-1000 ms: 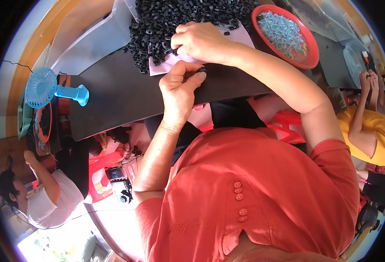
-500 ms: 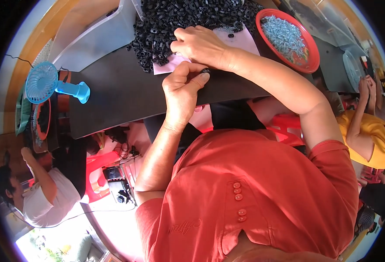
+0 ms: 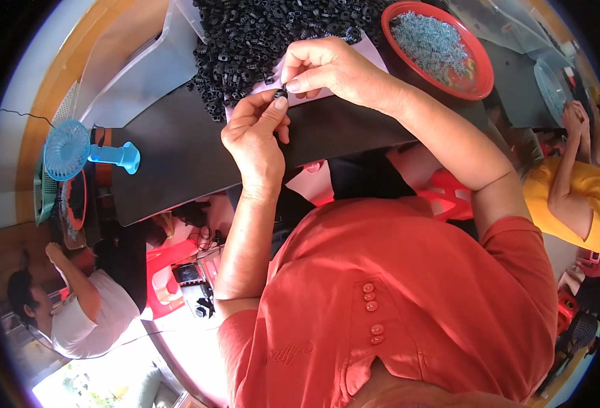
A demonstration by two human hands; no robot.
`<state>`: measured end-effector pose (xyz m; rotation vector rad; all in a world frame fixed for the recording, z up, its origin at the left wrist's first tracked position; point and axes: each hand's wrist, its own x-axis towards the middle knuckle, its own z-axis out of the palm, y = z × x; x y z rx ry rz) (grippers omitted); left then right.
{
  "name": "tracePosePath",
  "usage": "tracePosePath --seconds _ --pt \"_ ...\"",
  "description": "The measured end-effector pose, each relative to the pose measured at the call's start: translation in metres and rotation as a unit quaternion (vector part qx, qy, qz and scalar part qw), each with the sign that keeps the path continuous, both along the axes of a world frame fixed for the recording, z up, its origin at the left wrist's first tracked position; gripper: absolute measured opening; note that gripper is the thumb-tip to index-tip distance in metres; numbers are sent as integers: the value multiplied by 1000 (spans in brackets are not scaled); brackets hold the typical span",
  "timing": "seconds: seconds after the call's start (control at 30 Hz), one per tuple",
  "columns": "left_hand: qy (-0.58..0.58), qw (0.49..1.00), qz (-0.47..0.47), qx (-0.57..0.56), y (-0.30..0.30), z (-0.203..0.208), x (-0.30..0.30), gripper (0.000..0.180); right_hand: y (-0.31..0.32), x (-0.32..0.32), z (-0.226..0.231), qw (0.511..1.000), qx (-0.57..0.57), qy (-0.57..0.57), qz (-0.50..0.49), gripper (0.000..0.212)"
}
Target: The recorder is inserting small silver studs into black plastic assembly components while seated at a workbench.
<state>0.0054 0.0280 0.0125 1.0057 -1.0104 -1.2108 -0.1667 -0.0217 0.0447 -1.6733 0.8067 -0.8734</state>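
Note:
My left hand point(image 3: 258, 139) pinches a small black plastic part point(image 3: 281, 94) between thumb and forefinger, above the near side of the table. Close beside it, my right hand point(image 3: 320, 66) has its thumb and fingertips pressed together at that part. Whatever the right fingertips hold is too small to make out. Beyond both hands spreads a big heap of small black plastic parts point(image 3: 245, 41). A pale pink sheet point(image 3: 370, 54) lies partly under the heap and my right hand.
A red bowl point(image 3: 482, 85) of small shiny metal pieces stands right of the heap. A clear plastic bin point(image 3: 143, 75) and a light-blue fan point(image 3: 69, 151) are at left. One person in white point(image 3: 96, 316) sits left, another in yellow point(image 3: 561, 204) right.
My right hand has come down from the heap to the black part in my left hand. The left hand has shifted slightly left and upward, still pinching that part.

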Motion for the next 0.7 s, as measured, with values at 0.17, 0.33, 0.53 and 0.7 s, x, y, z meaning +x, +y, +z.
tracePosePath --seconds 0.17,0.33,0.53,0.7 --pt "12 1000 8 -18 -6 4 -4 9 1 -2 -3 999 -16 -30 -14 4" --pt "-9 998 0 -58 -10 4 -9 8 3 -2 -7 997 -44 -45 -38 6" --pt "0 999 -5 -49 -14 1 -11 7 6 0 -13 988 -118 28 -91 6" --pt "-8 999 -5 -40 -13 1 -11 7 4 6 -21 957 -255 9 -140 6"
